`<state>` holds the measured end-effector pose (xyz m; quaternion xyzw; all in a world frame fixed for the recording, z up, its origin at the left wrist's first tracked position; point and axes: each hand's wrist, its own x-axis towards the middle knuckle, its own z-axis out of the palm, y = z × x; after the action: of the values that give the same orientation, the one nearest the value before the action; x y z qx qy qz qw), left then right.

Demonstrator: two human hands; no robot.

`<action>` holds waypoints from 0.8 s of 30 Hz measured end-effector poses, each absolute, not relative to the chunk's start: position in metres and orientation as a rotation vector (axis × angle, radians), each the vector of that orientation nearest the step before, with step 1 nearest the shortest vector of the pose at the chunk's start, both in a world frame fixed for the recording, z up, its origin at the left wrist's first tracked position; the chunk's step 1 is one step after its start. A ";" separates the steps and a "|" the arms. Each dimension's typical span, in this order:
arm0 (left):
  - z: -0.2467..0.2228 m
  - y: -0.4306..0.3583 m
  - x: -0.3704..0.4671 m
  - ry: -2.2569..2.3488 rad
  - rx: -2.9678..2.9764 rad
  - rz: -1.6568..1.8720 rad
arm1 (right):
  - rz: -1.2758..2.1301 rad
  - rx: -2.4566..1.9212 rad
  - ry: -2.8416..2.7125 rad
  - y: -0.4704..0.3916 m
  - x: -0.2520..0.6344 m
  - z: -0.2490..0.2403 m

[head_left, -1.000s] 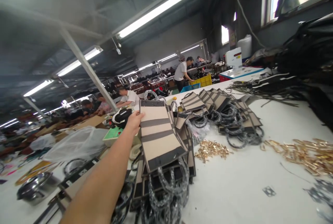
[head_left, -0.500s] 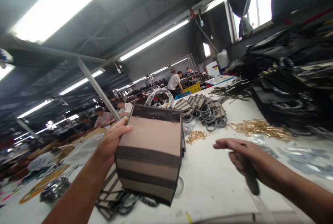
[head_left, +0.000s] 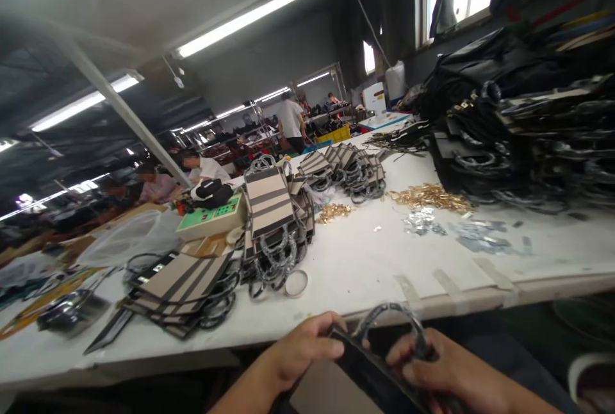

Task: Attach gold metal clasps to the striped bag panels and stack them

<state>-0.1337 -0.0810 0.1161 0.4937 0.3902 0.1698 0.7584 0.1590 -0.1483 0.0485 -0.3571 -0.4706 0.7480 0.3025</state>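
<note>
Lower L: striped panels [head_left: 185, 282] piled on counter [head_left: 346, 279]. Bottom ctr: L hand [head_left: 307, 350] pinches top corner of beige/blk panel [head_left: 331, 388], held tilted off counter edge. Looks light, stiffish; grip by edges prob. best. Next R, its plastic-wrapped handle [head_left: 390, 308], prob. bendy, slippery. R hand [head_left: 432, 363] curled at handle's R end; exact grip can't tell.

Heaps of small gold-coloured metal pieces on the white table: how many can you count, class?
2: a small heap beside the beige-and-grey striped panels, and a larger heap beside the big black pile. Others may be hidden behind them.
</note>
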 end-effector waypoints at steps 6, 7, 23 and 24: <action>0.083 -0.044 -0.082 0.855 1.037 0.148 | 1.839 -1.173 -1.160 -0.168 0.191 0.035; 0.083 -0.040 -0.077 0.835 1.031 0.122 | 1.838 -1.189 -1.138 -0.168 0.195 0.034; 0.086 -0.040 -0.073 0.691 1.048 0.233 | 1.877 -1.167 -0.851 -0.174 0.195 -0.004; 0.086 -0.038 -0.072 0.689 1.042 0.241 | 1.873 -1.160 -0.837 -0.174 0.195 -0.005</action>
<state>-0.0721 -0.0383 0.0858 0.4866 0.3219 0.1124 0.8043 0.1951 -0.1743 -0.0049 -0.4549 -0.3282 0.7342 0.3825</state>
